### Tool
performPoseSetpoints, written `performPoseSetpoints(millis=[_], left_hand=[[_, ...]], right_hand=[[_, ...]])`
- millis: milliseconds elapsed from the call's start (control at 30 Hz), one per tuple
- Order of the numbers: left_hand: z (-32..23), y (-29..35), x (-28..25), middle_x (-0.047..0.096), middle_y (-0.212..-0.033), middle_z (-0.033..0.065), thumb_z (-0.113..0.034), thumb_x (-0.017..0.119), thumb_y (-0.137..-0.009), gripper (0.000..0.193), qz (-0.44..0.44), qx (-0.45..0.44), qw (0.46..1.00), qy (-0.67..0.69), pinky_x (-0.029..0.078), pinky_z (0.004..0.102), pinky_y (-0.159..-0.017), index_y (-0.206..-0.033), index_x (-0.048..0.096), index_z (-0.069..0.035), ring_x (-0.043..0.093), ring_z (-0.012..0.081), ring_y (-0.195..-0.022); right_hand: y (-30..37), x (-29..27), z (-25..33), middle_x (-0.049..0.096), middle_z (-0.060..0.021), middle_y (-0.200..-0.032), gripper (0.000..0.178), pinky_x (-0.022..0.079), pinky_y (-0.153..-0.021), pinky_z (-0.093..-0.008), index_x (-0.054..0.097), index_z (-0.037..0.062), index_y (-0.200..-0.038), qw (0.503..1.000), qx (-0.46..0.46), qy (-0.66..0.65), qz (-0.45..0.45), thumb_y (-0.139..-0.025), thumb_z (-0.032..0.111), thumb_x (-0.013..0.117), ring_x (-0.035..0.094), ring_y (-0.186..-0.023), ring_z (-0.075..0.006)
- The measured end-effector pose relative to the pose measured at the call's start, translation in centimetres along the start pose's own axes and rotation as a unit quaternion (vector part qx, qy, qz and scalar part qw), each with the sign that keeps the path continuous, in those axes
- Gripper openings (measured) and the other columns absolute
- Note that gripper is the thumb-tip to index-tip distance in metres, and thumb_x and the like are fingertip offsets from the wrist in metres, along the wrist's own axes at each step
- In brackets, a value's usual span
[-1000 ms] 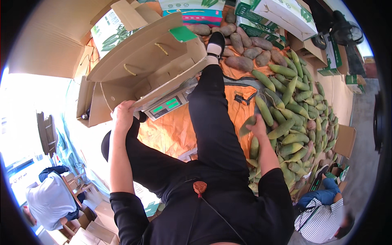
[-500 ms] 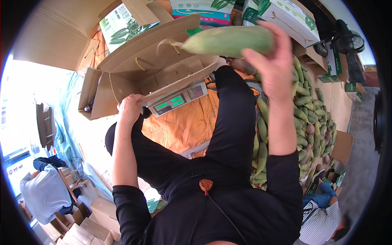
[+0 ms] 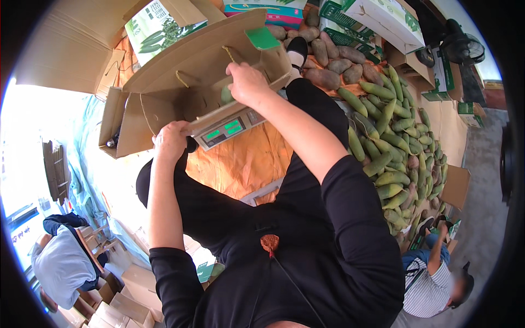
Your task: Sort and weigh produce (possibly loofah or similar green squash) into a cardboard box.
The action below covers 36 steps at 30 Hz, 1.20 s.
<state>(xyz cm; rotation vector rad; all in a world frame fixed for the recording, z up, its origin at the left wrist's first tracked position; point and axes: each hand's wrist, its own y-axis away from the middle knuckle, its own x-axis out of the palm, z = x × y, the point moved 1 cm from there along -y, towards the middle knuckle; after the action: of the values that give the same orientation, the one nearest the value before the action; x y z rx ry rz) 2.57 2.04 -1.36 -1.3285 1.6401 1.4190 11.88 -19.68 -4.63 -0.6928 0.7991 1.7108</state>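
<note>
An open cardboard box (image 3: pixel 136 123) sits on a digital scale (image 3: pixel 224 130) with a lit green display. My left hand (image 3: pixel 171 138) is closed on the box's near left edge. Reaching over the near wall, my right hand (image 3: pixel 249 85) is inside the box, its fingers curled around a green radish (image 3: pixel 226 94). Only a small part of that radish shows beside the thumb; the hand and box wall hide the rest. Yellow cord handles (image 3: pixel 182 79) hang on the box's far wall.
A large heap of green radishes (image 3: pixel 394 143) lies to my right. Reddish-brown tubers (image 3: pixel 322 79) lie beyond my right foot. Printed cartons (image 3: pixel 383 22) and a black fan (image 3: pixel 464 49) stand at the far right. Two other people sit nearby, one in stripes (image 3: pixel 429 292), one in light blue (image 3: pixel 63 265).
My right hand has carried the green radish from above the box's right end leftward and down into the box. My left hand stays on the box edge.
</note>
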Motion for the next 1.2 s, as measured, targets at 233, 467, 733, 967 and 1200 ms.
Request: performPoseSetpoints(millis=[233,467,733,967,1200], left_hand=[[1.0,-0.1,0.5,0.066,-0.100,0.0090,-0.016,0.055,-0.085,0.023,-0.046,0.047,0.998,-0.009,0.042,0.0479,-0.087,-0.106,0.066,-0.014,0.060,0.0324,-0.100],[0.5,0.3,0.0,0.063,-0.108,0.0077,-0.022,0.060,-0.086,0.031,-0.108,0.082,0.988,-0.070,0.036,0.0491,-0.096,-0.116,0.061,-0.015,0.057,0.0283,-0.107],[0.2,0.0,0.6,0.063,-0.109,0.0047,-0.023,0.058,-0.088,0.029,-0.107,0.065,0.984,-0.125,0.021,0.0584,-0.106,-0.116,0.062,-0.017,0.055,0.0256,-0.110],[0.7,-0.6,1.7,0.064,-0.105,0.0039,-0.022,0.058,-0.087,0.028,-0.112,0.083,0.984,-0.114,0.019,0.0573,-0.106,-0.114,0.063,-0.017,0.056,0.0254,-0.107],[0.4,-1.3,1.3,0.064,-0.106,0.0041,-0.022,0.057,-0.087,0.028,-0.112,0.077,0.983,-0.125,0.020,0.0565,-0.106,-0.113,0.063,-0.016,0.057,0.0250,-0.106]], right_hand=[[4.8,-10.5,-1.6,0.067,-0.0097,-0.092,0.026,0.050,-0.078,-0.0292,0.065,0.0038,-0.101,0.948,-0.137,-0.256,-0.129,-0.078,0.016,0.068,0.064,-0.087,-0.0176],[11.5,-10.5,-20.2,0.067,-0.0052,-0.090,0.021,0.049,-0.078,-0.0284,0.064,0.0027,-0.102,0.938,0.107,-0.220,-0.248,-0.082,0.011,0.066,0.063,-0.085,-0.0138],[25.6,8.7,-35.4,0.067,-0.0161,-0.099,0.037,0.050,-0.083,-0.0387,0.063,0.0067,-0.104,0.948,0.313,-0.026,0.042,-0.072,0.023,0.072,0.063,-0.097,-0.0312],[33.4,16.6,-34.8,0.062,-0.0177,-0.107,0.045,0.046,-0.089,-0.0371,0.055,0.0062,-0.115,0.935,0.303,-0.067,0.173,-0.075,0.023,0.070,0.059,-0.103,-0.0310],[32.3,17.8,-31.0,0.061,-0.0176,-0.107,0.045,0.046,-0.089,-0.0373,0.054,0.0061,-0.115,0.942,0.278,-0.104,0.157,-0.076,0.020,0.069,0.059,-0.103,-0.0306]])
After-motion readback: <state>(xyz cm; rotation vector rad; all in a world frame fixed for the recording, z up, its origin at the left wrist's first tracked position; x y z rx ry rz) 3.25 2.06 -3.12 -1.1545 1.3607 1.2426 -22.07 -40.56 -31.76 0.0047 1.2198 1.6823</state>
